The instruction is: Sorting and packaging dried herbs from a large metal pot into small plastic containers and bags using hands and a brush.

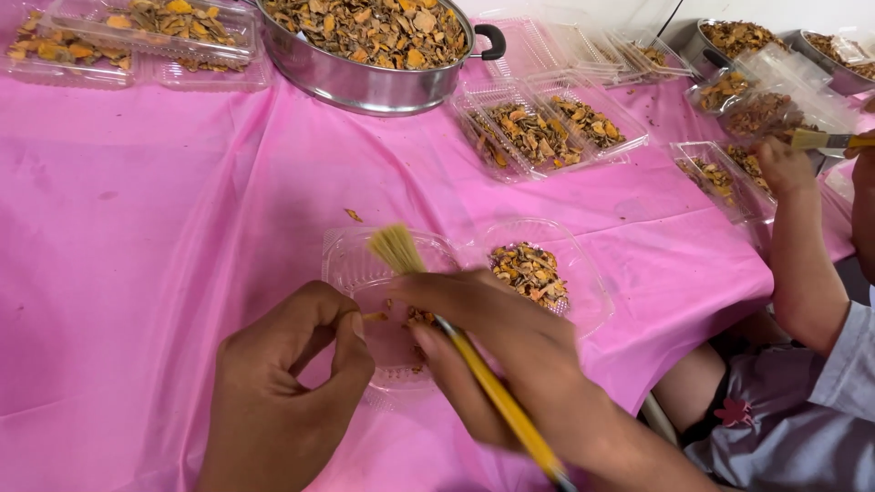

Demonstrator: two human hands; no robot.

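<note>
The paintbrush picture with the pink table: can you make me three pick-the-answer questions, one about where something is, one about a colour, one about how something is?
1. Where is the big metal pot?
A. at the far edge of the table, top of the view
B. on the floor
C. in the right hand

2. What colour is the tablecloth?
A. green
B. pink
C. white

3. How is the paintbrush held?
A. lying loose on the table
B. standing in the pot
C. gripped in the right hand, bristles pointing up and away

Answers:
1 A, it stands beyond the clear trays.
2 B, pink cloth covers the whole table.
3 C, the right hand's fingers wrap its yellow handle; the left hand holds no brush.
</note>
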